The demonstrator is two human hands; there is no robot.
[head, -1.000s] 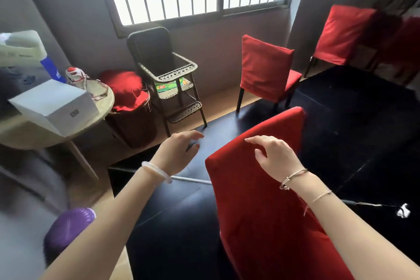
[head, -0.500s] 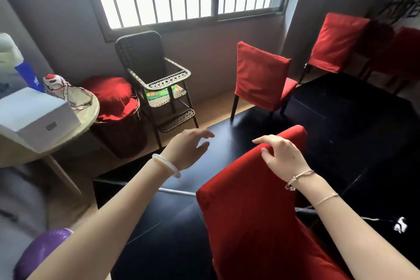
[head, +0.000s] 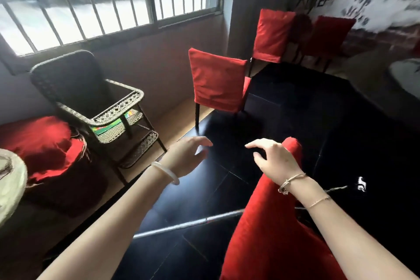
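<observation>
A chair with a red fabric cover (head: 270,223) stands right in front of me, its back reaching up to the lower right of centre. My right hand (head: 276,159) hovers at the top edge of that chair back, fingers spread and loosely bent, holding nothing. My left hand (head: 187,155) is stretched out to the left of it over the black table (head: 295,120), fingers relaxed and apart, with nothing in it. A white bangle is on my left wrist and thin bracelets on the right.
A second red-covered chair (head: 218,84) stands at the table's far side, with two more (head: 272,34) behind. A wicker high chair (head: 95,102) stands under the barred window. A red cushion (head: 38,143) on a basket and a round table edge (head: 11,184) are at left.
The view has swung to the right, so the round table with the white box has slid out at left. Both hands stay stretched out; the near chair back now sits further right under my right hand.
</observation>
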